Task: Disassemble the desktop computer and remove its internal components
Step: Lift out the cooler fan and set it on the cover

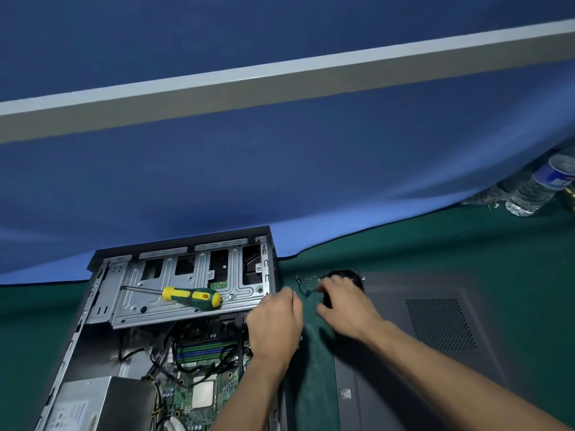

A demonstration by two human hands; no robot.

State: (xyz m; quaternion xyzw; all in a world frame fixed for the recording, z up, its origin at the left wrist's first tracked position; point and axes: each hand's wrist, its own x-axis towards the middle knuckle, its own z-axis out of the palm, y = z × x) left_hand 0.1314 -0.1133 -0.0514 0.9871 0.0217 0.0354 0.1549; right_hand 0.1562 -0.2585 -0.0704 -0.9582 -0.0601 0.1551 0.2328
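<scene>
The open desktop case (93, 293) lies flat at lower left, its green motherboard (205, 381) and grey power supply (93, 402) exposed. A yellow-and-green screwdriver (189, 296) rests on the silver drive cage (174, 287). To the right of the case, my right hand (345, 303) grips a black cooler fan (342, 276) that sits on the far corner of the removed grey side panel (435, 337); the fan's thin wire (303, 283) trails left. My left hand (275, 325) hovers at the case's right edge, fingers loosely curled, holding nothing that shows.
A green mat (404, 244) covers the table. A blue cloth backdrop (280, 181) hangs close behind the case. At far right a clear water bottle (541, 185) lies tilted against the backdrop.
</scene>
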